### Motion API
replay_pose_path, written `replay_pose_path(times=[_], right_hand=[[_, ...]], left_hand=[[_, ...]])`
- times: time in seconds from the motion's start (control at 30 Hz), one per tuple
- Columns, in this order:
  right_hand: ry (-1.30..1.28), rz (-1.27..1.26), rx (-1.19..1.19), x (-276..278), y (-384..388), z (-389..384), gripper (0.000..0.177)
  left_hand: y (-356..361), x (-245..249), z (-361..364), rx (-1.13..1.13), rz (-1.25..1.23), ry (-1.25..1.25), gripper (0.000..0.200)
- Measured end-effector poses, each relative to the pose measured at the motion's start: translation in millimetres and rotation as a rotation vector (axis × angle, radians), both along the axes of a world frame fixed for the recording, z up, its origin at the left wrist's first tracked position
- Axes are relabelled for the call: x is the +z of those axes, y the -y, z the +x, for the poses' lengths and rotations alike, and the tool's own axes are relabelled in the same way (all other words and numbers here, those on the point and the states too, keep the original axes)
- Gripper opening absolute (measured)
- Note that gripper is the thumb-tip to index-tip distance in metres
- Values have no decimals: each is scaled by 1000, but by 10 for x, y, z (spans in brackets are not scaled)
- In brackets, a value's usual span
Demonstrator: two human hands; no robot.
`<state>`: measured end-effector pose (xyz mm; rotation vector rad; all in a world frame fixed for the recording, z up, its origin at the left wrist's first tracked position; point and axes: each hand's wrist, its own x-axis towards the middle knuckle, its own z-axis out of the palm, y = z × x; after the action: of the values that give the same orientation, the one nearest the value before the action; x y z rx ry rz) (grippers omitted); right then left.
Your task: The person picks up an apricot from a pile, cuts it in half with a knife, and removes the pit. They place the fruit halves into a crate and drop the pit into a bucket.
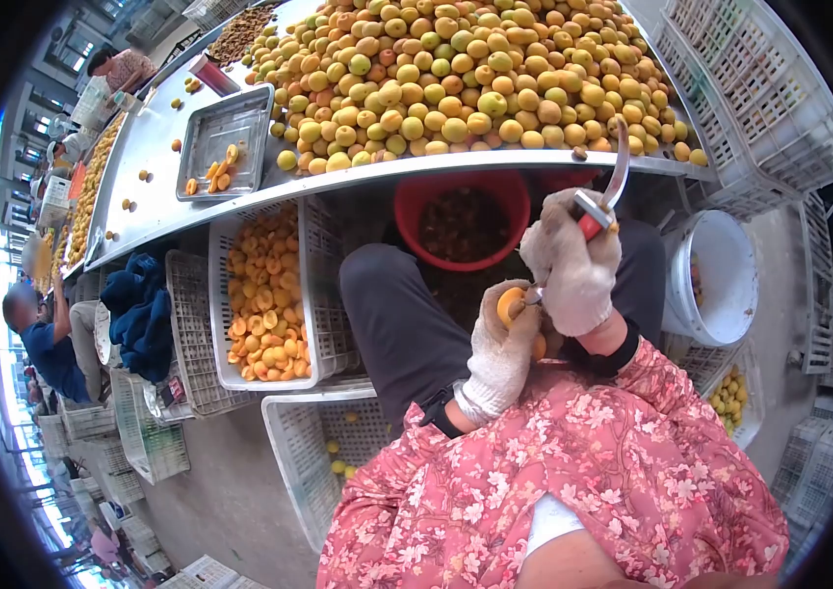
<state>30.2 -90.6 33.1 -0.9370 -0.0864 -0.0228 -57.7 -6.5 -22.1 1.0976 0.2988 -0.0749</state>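
Observation:
My left hand (495, 371), in a white knitted glove, is closed around an orange apricot (509, 306). A second bit of orange fruit (538, 346) shows by its fingers. My right hand (575, 270), gloved too, grips a curved knife (620, 169) with a red handle; the blade points up and away from the fruit. A small metal tip (533, 294) juts from below the right fist, right at the apricot's edge. Both hands are close together over my lap, and a red basin (518, 236) with dark contents stands beyond them under the table edge.
A metal table (156, 224) bears a big heap of apricots (436, 83) and a steel tray (196, 128) with fruit pieces. A white crate (312, 294) of apricot halves stands left; a white bucket (730, 280) and stacked crates (765, 88) are right. Another person (53, 339) sits far left.

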Motion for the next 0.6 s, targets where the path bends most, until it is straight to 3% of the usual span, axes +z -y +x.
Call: replay_pose_path(times=[0.13,0.23,0.33,0.47,0.53,0.6], right_hand=[[-96,-46,-130,-12,-24,-3,16],[54,-80,-119,60,-2,-90,17],[173,-311,-137,15,13,-128,23],[137,-249,-93,9,-31,-135,20],[-12,-10,-28,60,-27,-88,16],[-153,-13,-46,46,-9,-23,8]], left_hand=[[-26,3,11,-83,-82,3,32],[3,15,8,-51,-60,55,33],[42,76,1,20,-13,21,30],[47,35,-46,21,-3,36,30],[12,79,-59,1,33,38,30],[-35,191,-75,-118,-127,-21,32]])
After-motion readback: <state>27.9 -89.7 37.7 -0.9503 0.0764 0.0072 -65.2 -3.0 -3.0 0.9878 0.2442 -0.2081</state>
